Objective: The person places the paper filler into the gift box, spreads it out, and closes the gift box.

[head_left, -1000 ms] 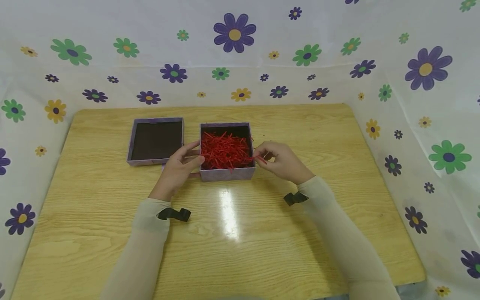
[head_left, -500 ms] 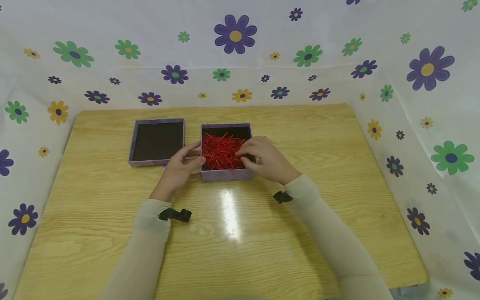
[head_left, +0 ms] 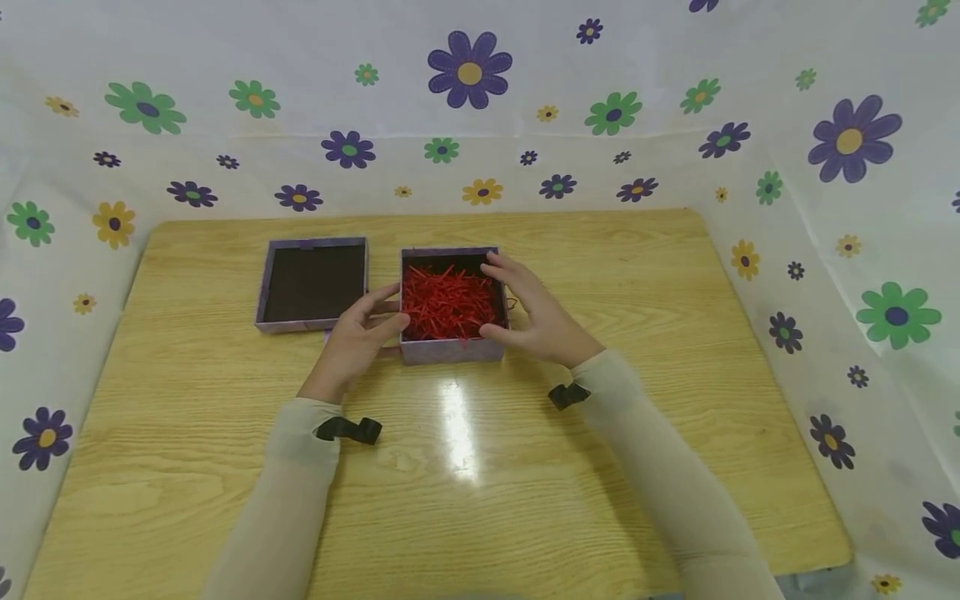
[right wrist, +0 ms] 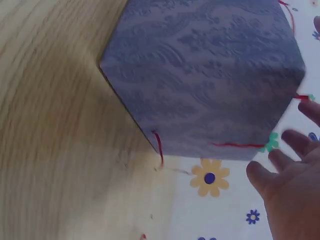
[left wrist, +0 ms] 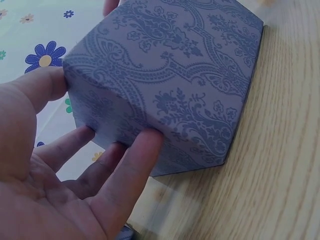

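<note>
A lavender patterned box point(head_left: 452, 351) with a dark inside stands on the table, filled with red shredded paper point(head_left: 448, 304). My left hand point(head_left: 358, 333) holds its left side, thumb over the rim near the front corner and fingers against the outer wall; the left wrist view shows the fingertips point(left wrist: 147, 142) on that wall. My right hand point(head_left: 543, 321) is spread at the right side, thumb near the front corner and fingers near the back corner. In the right wrist view, red paper strands point(right wrist: 240, 145) hang on the patterned wall, with the right fingers point(right wrist: 260, 177) beside it.
The matching lid point(head_left: 315, 283) lies inside up to the left of the box, close to the left hand. A flowered white sheet point(head_left: 397, 100) rises behind and beside the wooden table point(head_left: 600, 500). Small red bits point(right wrist: 143, 236) lie near the box.
My right hand moves a red strand from the right rim into the box, then draws back and spreads its fingers around the right side. My left hand stays in place.
</note>
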### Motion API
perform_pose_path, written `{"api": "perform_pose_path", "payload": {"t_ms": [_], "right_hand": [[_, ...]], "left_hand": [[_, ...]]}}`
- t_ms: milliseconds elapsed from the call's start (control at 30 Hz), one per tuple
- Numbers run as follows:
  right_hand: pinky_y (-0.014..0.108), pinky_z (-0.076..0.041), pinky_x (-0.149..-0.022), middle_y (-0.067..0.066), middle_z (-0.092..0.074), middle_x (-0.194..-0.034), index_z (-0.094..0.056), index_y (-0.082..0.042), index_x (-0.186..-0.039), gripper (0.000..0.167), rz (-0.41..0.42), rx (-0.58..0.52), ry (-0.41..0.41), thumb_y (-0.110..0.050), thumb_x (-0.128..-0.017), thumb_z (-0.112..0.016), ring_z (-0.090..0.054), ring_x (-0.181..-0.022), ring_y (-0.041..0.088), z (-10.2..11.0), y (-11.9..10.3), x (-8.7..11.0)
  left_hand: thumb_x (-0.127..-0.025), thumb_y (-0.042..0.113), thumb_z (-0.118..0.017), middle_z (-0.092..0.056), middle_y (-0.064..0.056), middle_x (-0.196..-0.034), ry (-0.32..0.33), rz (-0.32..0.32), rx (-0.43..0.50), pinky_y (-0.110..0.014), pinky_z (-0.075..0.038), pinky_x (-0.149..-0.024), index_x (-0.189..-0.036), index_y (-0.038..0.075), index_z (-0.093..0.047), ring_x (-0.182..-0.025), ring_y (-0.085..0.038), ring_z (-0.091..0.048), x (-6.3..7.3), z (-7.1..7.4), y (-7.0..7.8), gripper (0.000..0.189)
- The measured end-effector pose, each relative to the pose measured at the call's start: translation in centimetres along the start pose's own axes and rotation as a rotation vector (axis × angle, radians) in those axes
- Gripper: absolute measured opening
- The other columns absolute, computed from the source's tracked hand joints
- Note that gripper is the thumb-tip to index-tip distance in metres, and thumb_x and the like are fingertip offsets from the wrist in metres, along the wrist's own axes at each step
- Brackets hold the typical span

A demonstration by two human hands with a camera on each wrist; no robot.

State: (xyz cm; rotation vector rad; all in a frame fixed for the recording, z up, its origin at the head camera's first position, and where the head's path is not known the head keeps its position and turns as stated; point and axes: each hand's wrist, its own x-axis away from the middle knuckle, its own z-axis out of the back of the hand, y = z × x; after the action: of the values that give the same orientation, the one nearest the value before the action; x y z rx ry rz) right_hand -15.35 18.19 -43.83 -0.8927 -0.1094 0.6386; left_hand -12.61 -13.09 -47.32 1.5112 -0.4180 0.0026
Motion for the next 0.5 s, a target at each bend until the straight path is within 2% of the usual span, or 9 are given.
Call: {"api": "perform_pose_path", "payload": {"t_ms": [133,233,333,433,500], "right_hand": [[0.062,-0.015,-0.125,-0.001,-0.005,-0.174,-0.024,-0.013,-0.166,0.089,-0.052,-0.007,-0.025,-0.041,-0.097,-0.073,0.001,-0.159,0.015,-1.0,0.2,-0.4],[0.060,-0.009,-0.126,-0.003,-0.008,-0.174,-0.024,-0.012,-0.166,0.086,-0.071,0.040,-0.028,-0.048,-0.100,-0.066,0.006,-0.159,0.013,-1.7,0.5,-0.3],[0.061,-0.008,-0.126,0.001,-0.009,-0.174,-0.024,-0.010,-0.165,0.086,-0.041,0.078,-0.019,-0.058,-0.102,-0.056,0.008,-0.159,0.016,-2.5,0.8,-0.2],[0.063,-0.008,-0.125,0.004,-0.006,-0.174,-0.022,-0.009,-0.165,0.089,-0.007,0.002,0.044,-0.061,-0.101,-0.055,0.010,-0.159,0.017,-3.4,0.9,-0.1],[0.062,-0.008,-0.126,0.005,-0.004,-0.174,-0.022,-0.009,-0.165,0.086,0.005,-0.101,0.113,-0.054,-0.102,-0.060,0.007,-0.159,0.017,-4.1,0.8,-0.1]], "left_hand": [[-0.100,0.038,-0.070,-0.045,-0.012,-0.151,0.000,-0.012,-0.009,-0.056,-0.055,-0.099,-0.161,0.027,-0.039,-0.132,-0.035,-0.054,0.0,0.0,-0.2,0.069],[-0.100,0.040,-0.070,-0.045,-0.012,-0.152,-0.005,-0.017,-0.015,-0.055,-0.055,-0.099,-0.161,0.028,-0.039,-0.132,-0.035,-0.055,0.0,-0.1,-0.3,0.070],[-0.099,0.040,-0.071,-0.046,-0.011,-0.151,-0.001,-0.018,-0.013,-0.054,-0.056,-0.098,-0.160,0.029,-0.040,-0.130,-0.034,-0.056,0.0,-0.1,-0.3,0.070],[-0.098,0.041,-0.072,-0.047,-0.009,-0.149,0.008,-0.021,-0.009,-0.054,-0.057,-0.097,-0.159,0.030,-0.041,-0.129,-0.033,-0.057,-0.1,-0.1,-0.3,0.069],[-0.098,0.041,-0.072,-0.047,-0.010,-0.149,0.008,-0.023,-0.009,-0.054,-0.057,-0.097,-0.159,0.030,-0.041,-0.129,-0.033,-0.057,-0.1,-0.1,-0.3,0.070]]}}
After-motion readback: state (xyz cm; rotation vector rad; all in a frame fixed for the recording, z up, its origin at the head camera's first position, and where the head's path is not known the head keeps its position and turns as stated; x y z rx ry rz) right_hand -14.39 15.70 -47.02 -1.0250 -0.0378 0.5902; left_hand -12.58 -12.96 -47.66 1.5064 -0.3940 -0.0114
